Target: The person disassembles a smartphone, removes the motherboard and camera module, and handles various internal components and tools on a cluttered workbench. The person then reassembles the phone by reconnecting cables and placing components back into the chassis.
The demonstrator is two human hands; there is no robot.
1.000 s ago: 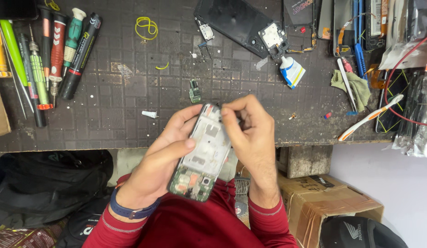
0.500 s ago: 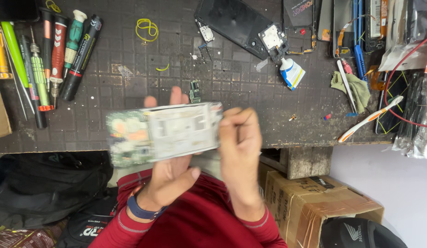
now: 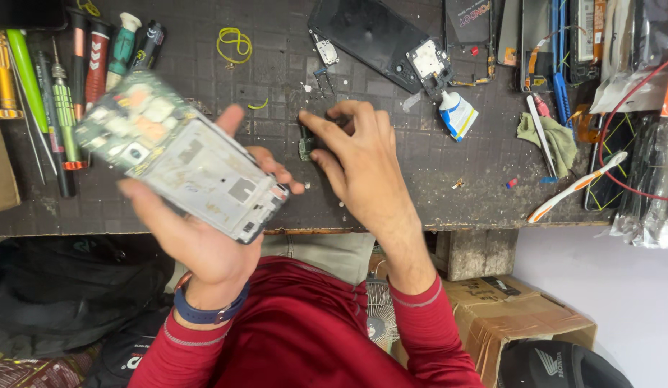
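An opened phone frame point(image 3: 183, 162) was held in the left hand point(image 3: 204, 237), above the near edge of the dark work mat point(image 3: 391, 187). It was carried slantwise, its circuit-board end raised toward the upper left and somewhat blurred. The frame was cradled from below by the palm, with the fingers point(image 3: 276, 172) spread loosely beneath its far edge and the thumb set against its near side. A blue band point(image 3: 208, 312) was worn at that wrist.

The right hand point(image 3: 362, 169) was laid over the mat, well apart from the frame. Its fingertips point(image 3: 312, 129) were brought close together around a small green part point(image 3: 305, 147) lying on the mat; whether the part was actually pinched could not be told.

A row of screwdrivers point(image 3: 68, 79) was lined up at the left of the mat, with a yellow rubber band point(image 3: 235, 43) beyond them. A dark phone panel point(image 3: 377, 39), a small glue tube point(image 3: 457, 115), a green cloth point(image 3: 553, 140) and a white toothbrush point(image 3: 578, 187) were scattered to the right.
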